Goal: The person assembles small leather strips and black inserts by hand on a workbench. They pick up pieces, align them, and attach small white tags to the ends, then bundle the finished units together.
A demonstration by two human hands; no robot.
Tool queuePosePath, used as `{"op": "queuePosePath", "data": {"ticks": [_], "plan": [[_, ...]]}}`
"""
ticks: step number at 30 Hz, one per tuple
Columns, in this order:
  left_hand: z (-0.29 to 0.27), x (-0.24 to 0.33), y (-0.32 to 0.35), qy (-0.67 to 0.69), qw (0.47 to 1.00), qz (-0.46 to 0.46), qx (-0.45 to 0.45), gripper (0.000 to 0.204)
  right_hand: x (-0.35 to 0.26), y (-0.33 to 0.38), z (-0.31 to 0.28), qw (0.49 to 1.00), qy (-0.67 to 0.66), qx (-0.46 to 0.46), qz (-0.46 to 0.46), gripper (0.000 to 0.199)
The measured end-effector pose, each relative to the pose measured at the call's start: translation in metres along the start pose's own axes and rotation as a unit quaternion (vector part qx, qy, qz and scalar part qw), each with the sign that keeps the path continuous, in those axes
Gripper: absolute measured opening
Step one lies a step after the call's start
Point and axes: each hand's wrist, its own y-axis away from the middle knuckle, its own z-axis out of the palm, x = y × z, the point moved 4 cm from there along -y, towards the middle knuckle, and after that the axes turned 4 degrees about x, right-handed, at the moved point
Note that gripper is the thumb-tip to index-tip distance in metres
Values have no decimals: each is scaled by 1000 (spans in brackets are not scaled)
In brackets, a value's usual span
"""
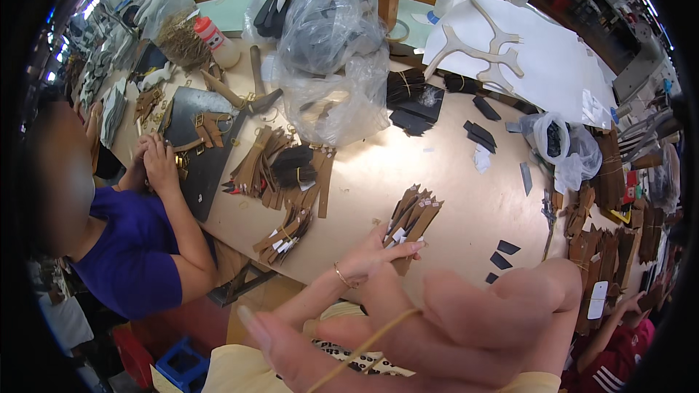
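My left hand point(365, 255), with a thin bracelet at its wrist, grips a bundle of brown leather strips point(413, 217) just above the table. Small white tags show among the strips, and the thumb lies across them. Very close to the camera, my right hand point(473, 320) looks large and slightly blurred. Its fingers are curled, with a thin tan rubber band point(373, 339) stretched across them. Part of that hand and band runs past the lower edge. Left of my left hand lies another bundle of brown strips point(285, 236) with white tags.
More banded brown strips point(255, 164) lie at mid-left on the table point(364, 175). Clear plastic bags point(331, 29) stand behind them. Black leather pieces point(501, 260) lie to the right. A co-worker in a purple shirt point(138, 247) handles buckled straps point(211, 129) at left; another person point(619, 349) sits lower right.
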Motion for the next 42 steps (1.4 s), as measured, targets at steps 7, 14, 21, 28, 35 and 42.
{"op": "queuePosePath", "data": {"ticks": [7,14,21,28,35,42], "plan": [[31,4,-21,15,997,-63,-44,53,-18,-9,29,971,104,205,72,48],[62,10,-36,11,997,-65,-45,53,-4,4,29,989,47,141,22,45],[44,20,-40,92,990,-57,-93,48,30,52,29,996,-81,-20,18,38],[4,26,-30,59,998,-5,22,44,56,199,54,680,-438,-74,583,31],[-13,46,-9,108,989,37,-98,44,-6,273,69,480,-458,40,747,94],[4,50,-13,18,989,31,-144,43,-59,243,95,296,-616,149,715,144]]}}
